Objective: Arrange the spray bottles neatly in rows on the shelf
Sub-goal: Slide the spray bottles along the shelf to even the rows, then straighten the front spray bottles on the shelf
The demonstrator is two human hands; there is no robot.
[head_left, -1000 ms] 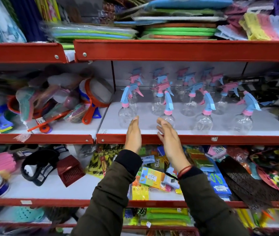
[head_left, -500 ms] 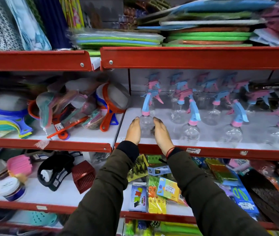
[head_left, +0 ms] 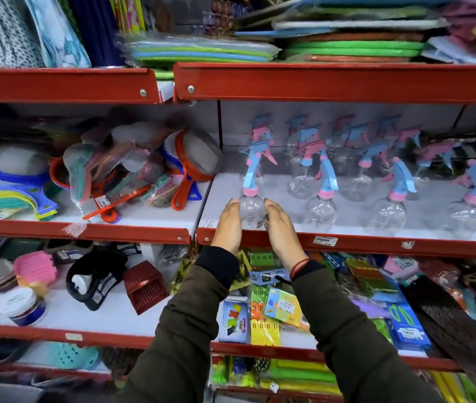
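Observation:
Several clear spray bottles with blue and pink trigger heads stand in rough rows on the white shelf [head_left: 362, 242] with a red front rim. My left hand [head_left: 228, 225] and my right hand [head_left: 280, 228] press flat against the two sides of the front-left spray bottle [head_left: 250, 209], which stands upright near the shelf's front edge. To its right in the front row stand a second bottle [head_left: 321, 212], a third [head_left: 388, 213] and a fourth [head_left: 466, 219]. More bottles [head_left: 303, 175] stand behind them, blurred, up to the back wall.
Sieves and strainers with orange handles [head_left: 184, 181] crowd the neighbouring shelf on the left. A red shelf beam [head_left: 332, 82] hangs close above the bottles. Packaged goods [head_left: 283, 306] fill the shelf below my wrists.
My hands have moved left along the shelf edge and closed in around the front-left spray bottle. The view has shifted left with them.

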